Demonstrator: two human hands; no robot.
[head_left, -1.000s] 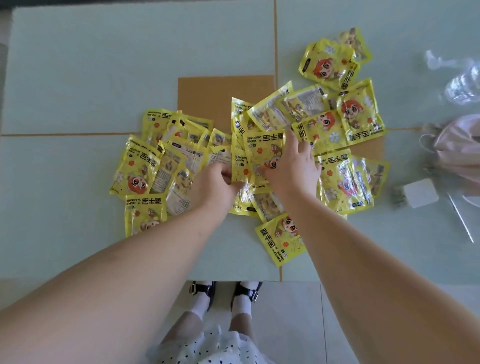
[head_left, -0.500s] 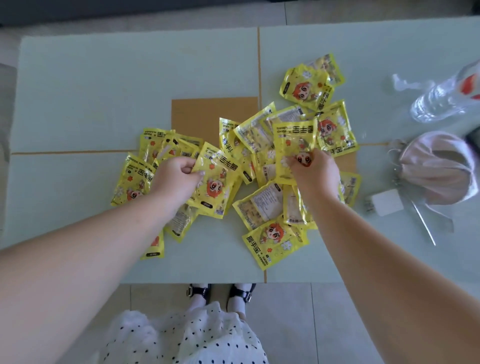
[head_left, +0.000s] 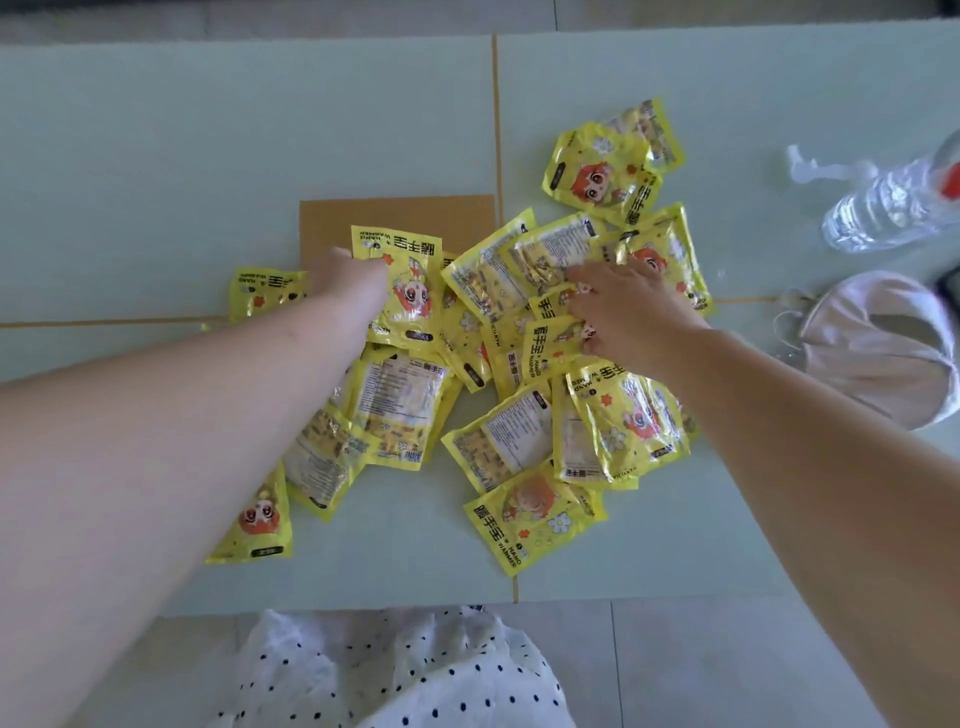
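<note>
Several yellow hand-warmer packets lie in a loose heap on the pale green table (head_left: 156, 156). My left hand (head_left: 347, 280) grips one packet (head_left: 402, 283), printed face up, over the brown cardboard sheet (head_left: 395, 213). My right hand (head_left: 628, 306) reaches into the middle of the heap, fingers spread on the packets there; one small packet (head_left: 553, 304) sits under its fingertips. Whether those fingers pinch it is hidden. Two more packets (head_left: 597, 166) lie apart at the upper right.
A clear plastic water bottle (head_left: 893, 202) lies at the right edge, with a pink cloth cap (head_left: 878, 343) below it. The table's near edge runs just beyond my polka-dot skirt (head_left: 395, 670). Bare table stretches to the upper left.
My left hand has carried a packet up and to the right, onto the cardboard. My right hand has let go of the packet it held and moved onto the middle of the heap.
</note>
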